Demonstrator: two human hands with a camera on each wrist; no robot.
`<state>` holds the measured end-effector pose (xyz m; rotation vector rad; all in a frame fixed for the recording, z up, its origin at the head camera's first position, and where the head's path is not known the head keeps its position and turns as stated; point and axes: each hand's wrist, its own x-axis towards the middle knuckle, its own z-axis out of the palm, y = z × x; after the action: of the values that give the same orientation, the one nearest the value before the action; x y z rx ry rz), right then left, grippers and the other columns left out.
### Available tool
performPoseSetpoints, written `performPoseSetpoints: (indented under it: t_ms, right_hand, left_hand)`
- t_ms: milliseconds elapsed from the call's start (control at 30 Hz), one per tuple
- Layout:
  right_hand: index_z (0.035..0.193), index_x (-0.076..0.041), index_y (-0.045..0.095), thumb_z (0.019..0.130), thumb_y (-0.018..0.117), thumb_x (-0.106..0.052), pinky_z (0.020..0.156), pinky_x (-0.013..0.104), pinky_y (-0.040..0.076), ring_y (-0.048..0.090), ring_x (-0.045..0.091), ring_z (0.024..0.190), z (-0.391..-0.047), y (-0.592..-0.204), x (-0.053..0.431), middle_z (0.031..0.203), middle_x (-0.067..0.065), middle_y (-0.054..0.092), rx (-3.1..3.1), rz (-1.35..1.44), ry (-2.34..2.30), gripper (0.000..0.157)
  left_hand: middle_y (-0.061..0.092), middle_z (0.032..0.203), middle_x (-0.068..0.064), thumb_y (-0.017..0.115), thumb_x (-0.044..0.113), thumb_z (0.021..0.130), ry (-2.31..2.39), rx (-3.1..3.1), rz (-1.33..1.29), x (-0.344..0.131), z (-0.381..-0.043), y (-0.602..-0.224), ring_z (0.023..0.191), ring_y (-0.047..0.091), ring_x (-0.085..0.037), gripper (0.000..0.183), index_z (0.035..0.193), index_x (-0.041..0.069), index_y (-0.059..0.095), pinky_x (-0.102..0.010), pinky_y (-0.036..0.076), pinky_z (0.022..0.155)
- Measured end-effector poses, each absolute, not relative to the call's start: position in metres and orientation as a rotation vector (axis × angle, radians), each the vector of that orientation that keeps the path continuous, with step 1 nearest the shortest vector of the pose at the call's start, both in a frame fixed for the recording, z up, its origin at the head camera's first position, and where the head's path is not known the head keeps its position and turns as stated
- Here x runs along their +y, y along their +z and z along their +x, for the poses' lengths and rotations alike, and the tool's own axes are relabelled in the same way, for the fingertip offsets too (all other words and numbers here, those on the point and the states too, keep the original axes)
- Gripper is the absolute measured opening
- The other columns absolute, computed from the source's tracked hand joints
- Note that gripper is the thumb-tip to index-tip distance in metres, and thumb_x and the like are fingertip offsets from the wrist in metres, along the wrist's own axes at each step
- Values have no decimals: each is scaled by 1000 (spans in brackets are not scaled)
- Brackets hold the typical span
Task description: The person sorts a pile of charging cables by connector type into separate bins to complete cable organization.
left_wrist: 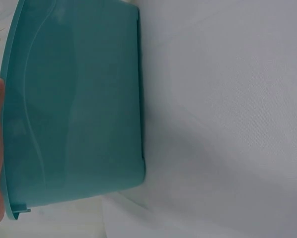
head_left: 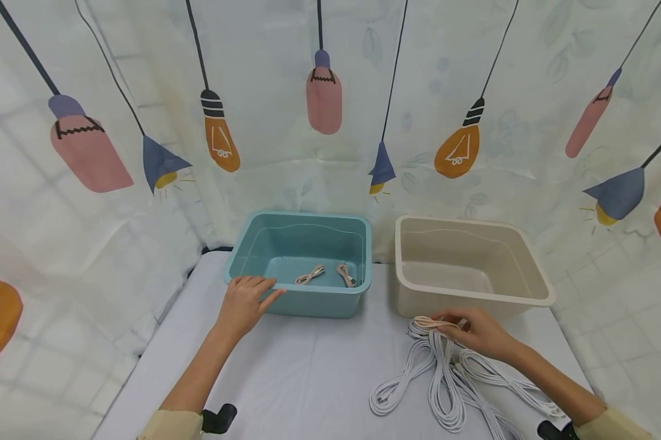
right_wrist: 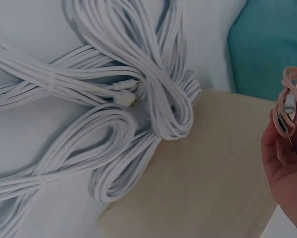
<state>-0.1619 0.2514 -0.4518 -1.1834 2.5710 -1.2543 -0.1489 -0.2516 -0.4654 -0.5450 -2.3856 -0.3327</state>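
My left hand (head_left: pixel 246 304) rests on the near rim of the teal bin (head_left: pixel 314 300), fingers over its left part. Two small tied cables, a pale one (head_left: pixel 310 275) and another (head_left: pixel 346 275), lie inside that bin. In my right hand (head_left: pixel 476 330) a small coiled pink cable (right_wrist: pixel 291 99) is pinched between fingers and thumb; its white connector shows in the right wrist view. Below it, several coiled white cables (head_left: pixel 446 385) lie in a pile on the table, right in front of the beige bin (head_left: pixel 468 299).
The beige bin stands to the right of the teal one, with a gap between them. A white cloth covers the table (head_left: pixel 308 379). Behind and at both sides hangs a curtain (head_left: pixel 275 91) printed with lamps.
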Motion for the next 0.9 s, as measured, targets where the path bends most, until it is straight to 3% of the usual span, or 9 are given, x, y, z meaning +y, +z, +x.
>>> performPoseSetpoints:
  t_ms: [167,500,633,900]
  right_hand:
    - [115,-7,76,99,71,-2,58,25,56,63,-2,78,-166,-442,243,94,1,77,2595,-1150,-1259,18]
    - [113,-10,78,96,75,-2,55,24,54,59,-2,71,-177,-423,223,87,-5,74,2656,-1189,-1240,20]
    - [110,-8,78,94,75,0,55,24,54,59,-1,72,-182,-416,212,87,-1,75,2670,-1215,-1253,18]
    - [112,-5,77,95,75,1,49,21,43,54,1,67,-195,-404,194,85,1,74,2702,-1195,-1242,18]
  left_hand:
    - [79,92,-14,29,67,106,-336,-2386,-547,-252,-150,-467,84,73,-38,82,100,3,81,-63,55,82]
    - [79,92,-15,29,66,107,-326,-2379,-556,-252,-151,-466,84,74,-38,82,102,2,81,-61,56,81]
    - [79,91,-14,29,64,108,-306,-2360,-572,-252,-150,-465,83,74,-36,82,102,2,82,-60,57,79]
    - [79,91,-14,28,63,109,-287,-2349,-582,-251,-150,-463,83,75,-35,82,102,2,82,-63,57,81]
